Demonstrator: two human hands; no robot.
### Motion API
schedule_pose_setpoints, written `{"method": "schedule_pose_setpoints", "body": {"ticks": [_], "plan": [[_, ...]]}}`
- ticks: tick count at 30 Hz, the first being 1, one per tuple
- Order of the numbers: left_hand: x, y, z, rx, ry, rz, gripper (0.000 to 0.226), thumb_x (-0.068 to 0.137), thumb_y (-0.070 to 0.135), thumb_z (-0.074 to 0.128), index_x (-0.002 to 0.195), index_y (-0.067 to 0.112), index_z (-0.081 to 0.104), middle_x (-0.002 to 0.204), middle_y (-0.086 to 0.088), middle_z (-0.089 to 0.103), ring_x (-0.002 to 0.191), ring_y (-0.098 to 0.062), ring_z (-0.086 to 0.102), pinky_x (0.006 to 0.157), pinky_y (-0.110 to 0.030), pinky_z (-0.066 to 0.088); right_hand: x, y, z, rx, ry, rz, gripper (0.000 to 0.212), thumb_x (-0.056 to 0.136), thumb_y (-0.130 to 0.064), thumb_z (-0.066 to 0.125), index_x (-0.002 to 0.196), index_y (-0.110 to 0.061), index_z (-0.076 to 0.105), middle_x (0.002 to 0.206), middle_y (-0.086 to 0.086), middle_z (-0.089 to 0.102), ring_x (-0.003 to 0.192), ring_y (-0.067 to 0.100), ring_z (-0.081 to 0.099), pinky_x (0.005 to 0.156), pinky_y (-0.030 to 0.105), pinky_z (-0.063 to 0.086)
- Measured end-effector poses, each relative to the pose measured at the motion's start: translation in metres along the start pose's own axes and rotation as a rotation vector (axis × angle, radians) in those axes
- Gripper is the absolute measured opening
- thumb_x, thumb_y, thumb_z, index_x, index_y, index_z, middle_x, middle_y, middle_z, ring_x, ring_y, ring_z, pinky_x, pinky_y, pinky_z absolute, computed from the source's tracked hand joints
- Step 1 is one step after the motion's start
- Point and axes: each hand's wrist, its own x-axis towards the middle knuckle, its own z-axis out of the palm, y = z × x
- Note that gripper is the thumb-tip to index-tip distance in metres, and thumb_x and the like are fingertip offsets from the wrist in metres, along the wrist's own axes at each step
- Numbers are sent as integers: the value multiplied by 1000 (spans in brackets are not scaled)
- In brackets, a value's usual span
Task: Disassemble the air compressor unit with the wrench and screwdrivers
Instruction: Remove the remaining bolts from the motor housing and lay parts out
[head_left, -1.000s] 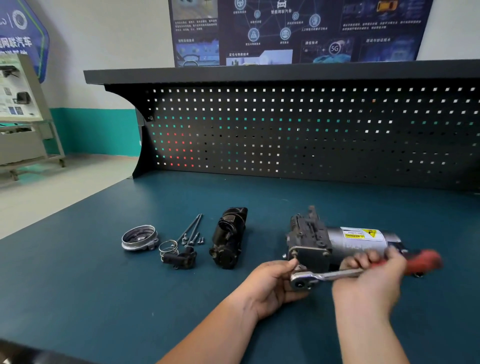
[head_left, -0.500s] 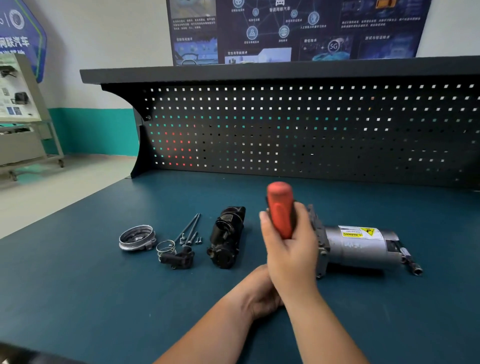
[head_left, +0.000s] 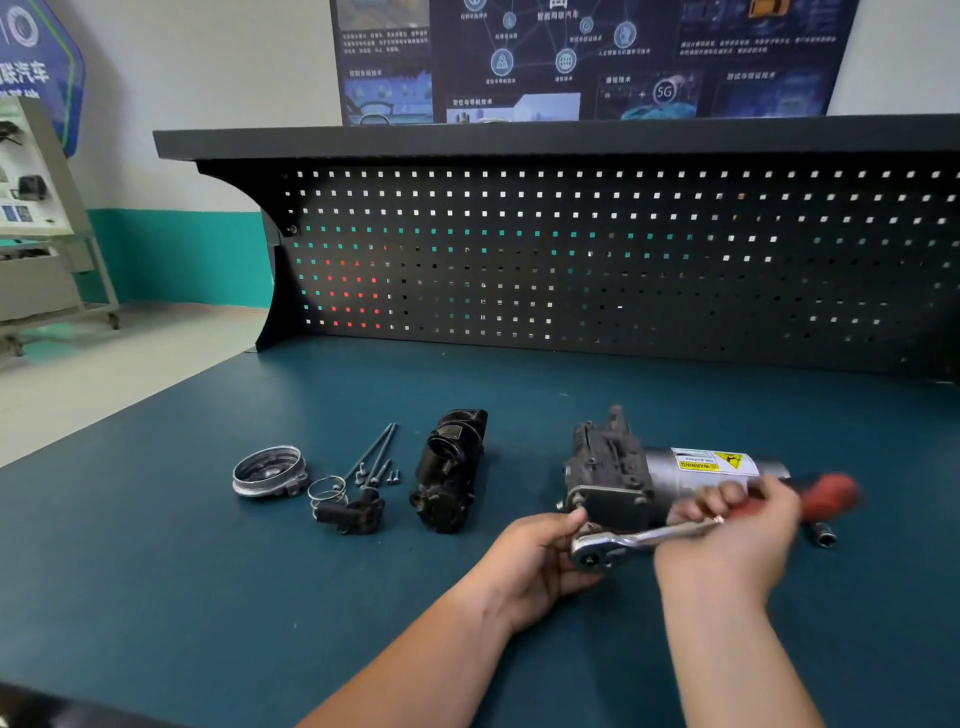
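Note:
The air compressor unit lies on its side on the blue bench top, its dark housing to the left and its grey motor with a yellow warning label to the right. A ratchet wrench with a red handle lies level in front of it, its head at the housing's near-left corner. My right hand grips the wrench handle. My left hand cups the wrench head, with the thumb on top. The bolt under the head is hidden.
Removed parts lie to the left: a black housing, a small black fitting with a spring, long bolts and small screws, and a round metal cap. A loose socket lies at the right. A pegboard backs the bench.
Half a second ago my right hand held the red handle upright over the compressor; it has swung down to the right, so the wrench lies level again as it did a second ago.

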Motion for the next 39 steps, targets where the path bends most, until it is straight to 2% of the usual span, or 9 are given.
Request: {"method": "schedule_pose_setpoints", "body": {"ticks": [3, 6, 10, 18, 23, 27, 31, 34, 39], "plan": [[-1, 0, 0, 25, -6, -9, 20, 91, 17, 51, 79, 8, 65, 65, -2, 70, 58, -12, 68, 54, -22, 54, 8, -3, -16, 64, 102, 140, 27, 89, -28, 41, 64, -24, 35, 56, -9, 30, 40, 5, 28, 41, 16, 20], [-1, 0, -1, 2, -22, -46, 22, 89, 17, 52, 78, 7, 68, 65, -3, 70, 60, -13, 68, 56, -25, 55, 0, 0, -2, -30, 11, -25, 22, 89, -22, 44, 69, -23, 36, 52, -10, 34, 40, 5, 30, 41, 18, 22], [0, -1, 0, -18, -41, -80, 20, 91, 17, 52, 87, 8, 69, 78, -4, 70, 69, -14, 68, 78, -33, 56, -23, 19, 25, -300, -346, -359, 20, 88, -7, 55, 80, -24, 48, 48, -15, 46, 41, 0, 37, 41, 14, 31], [-5, -1, -2, -91, -52, 21, 43, 93, 8, 48, 57, 15, 70, 63, -3, 64, 66, -17, 63, 59, -28, 52, -51, 62, 34, -1116, -1050, -738, 39, 83, -10, 66, 88, -40, 43, 63, -15, 44, 60, -3, 48, 58, 5, 34], [-4, 1, 2, -25, -19, 59, 25, 84, 4, 56, 65, 11, 70, 63, -5, 62, 59, -16, 61, 58, -27, 51, -48, 52, 24, -843, -793, -656, 21, 71, -32, 67, 86, -35, 52, 63, -16, 53, 55, 1, 46, 58, 11, 38], [0, -1, 5, -53, 48, 16, 23, 94, 16, 50, 78, 7, 63, 64, -3, 66, 56, -12, 65, 53, -24, 54, -24, 20, 10, -198, -317, -287, 21, 83, -2, 49, 76, -22, 46, 50, -12, 43, 39, 3, 34, 41, 16, 28], [0, -1, 4, -28, 56, 0, 26, 94, 20, 50, 75, 6, 61, 56, -1, 63, 50, -10, 63, 46, -21, 50, -8, 2, -19, 33, 12, 71, 24, 89, -17, 37, 66, -22, 32, 51, -8, 32, 39, 5, 28, 45, 17, 23], [1, -1, 2, -17, 31, -22, 25, 94, 21, 50, 77, 7, 63, 57, 1, 63, 53, -10, 64, 49, -22, 52, -8, 3, -21, 36, 24, 80, 26, 89, -18, 38, 65, -22, 29, 46, -9, 30, 37, 6, 26, 44, 17, 23], [2, -2, 1, 31, 2, -53, 19, 91, 21, 55, 82, 9, 66, 71, -1, 69, 63, -10, 67, 62, -26, 57, -22, 14, 17, -217, -243, -245, 27, 85, 1, 44, 72, -23, 43, 43, -13, 36, 37, 2, 29, 38, 15, 23]]}}
